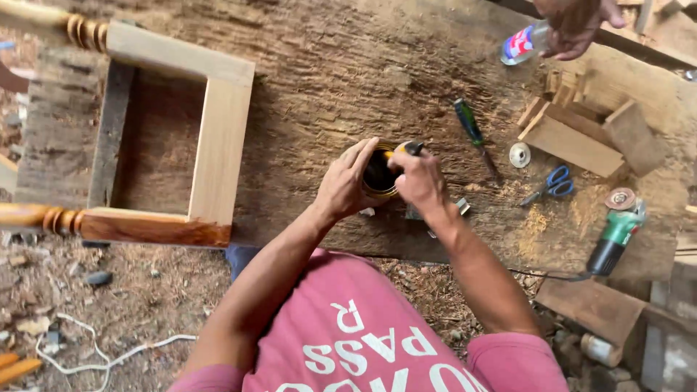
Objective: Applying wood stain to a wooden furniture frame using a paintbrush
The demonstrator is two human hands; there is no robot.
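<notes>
My left hand (345, 181) wraps around a small round tin can (379, 174) with a dark inside, standing on a rough wooden workbench (348, 72). My right hand (419, 181) holds a yellow-handled tool (408, 149) with a dark tip at the can's rim. A wooden furniture frame (218, 138) with turned legs lies on the bench to the left, part of it glossy brown.
A green-handled screwdriver (473, 134), blue scissors (553, 183), a white disc (520, 154), wood offcuts (581, 141) and a green angle grinder (613, 239) lie to the right. Another person's hand (577, 25) holds a small bottle (523, 43) at the top. A white cord (109, 356) lies on the ground.
</notes>
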